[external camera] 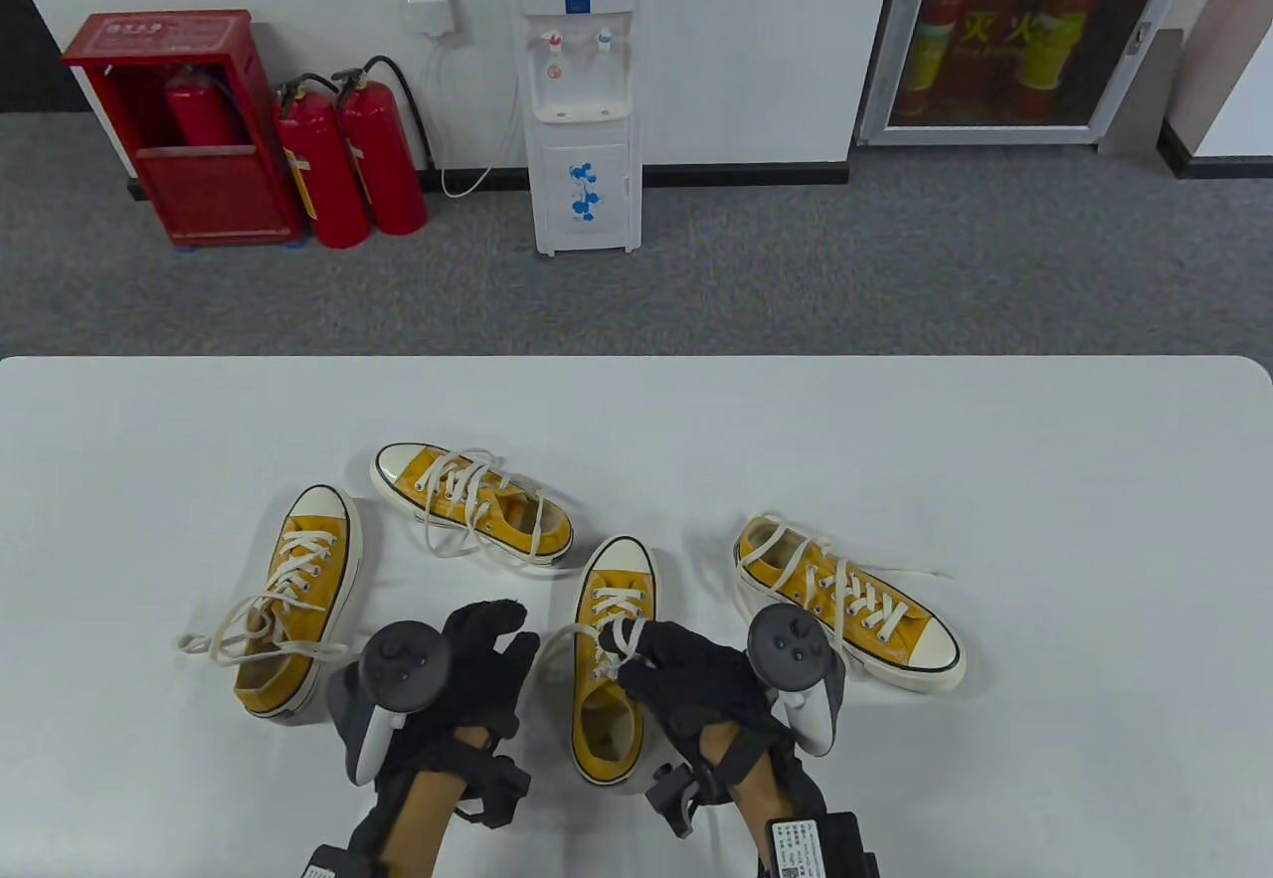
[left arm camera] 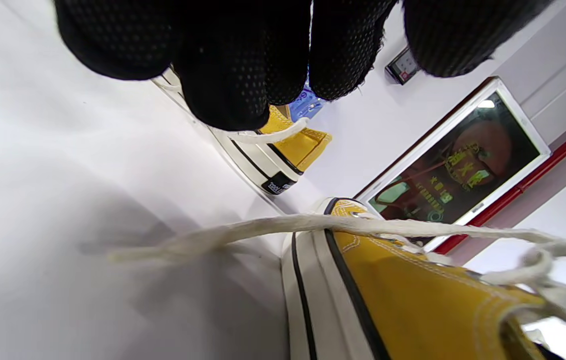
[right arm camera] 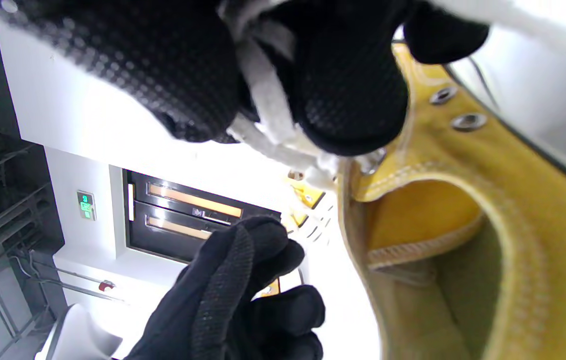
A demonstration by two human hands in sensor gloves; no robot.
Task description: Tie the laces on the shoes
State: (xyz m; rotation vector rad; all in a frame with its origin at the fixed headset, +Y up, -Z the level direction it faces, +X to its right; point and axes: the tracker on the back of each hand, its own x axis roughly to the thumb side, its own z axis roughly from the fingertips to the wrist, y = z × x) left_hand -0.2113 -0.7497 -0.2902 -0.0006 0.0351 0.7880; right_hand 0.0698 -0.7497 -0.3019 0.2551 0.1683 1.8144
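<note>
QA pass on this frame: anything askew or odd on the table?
Mostly disarray: four yellow sneakers point different ways, not paired. The far one lies tipped on its side, and the right one trails a loose lace across the table. Right hand pinches the centre shoe's lace. No damage visible.

Your shoe (external camera: pixel 609 659): matt yellow canvas, shiny metal eyelets, smooth white rubber toe | your lace (left arm camera: pixel 313 225): rough woven cotton-like cord | your gloves (external camera: pixel 696 679): black mesh-textured knit | table (external camera: pixel 1044 480): smooth, matt white

high table view facing the far wall, tilted close wrist views, all sharing the middle shoe (external camera: pixel 612 659)
</note>
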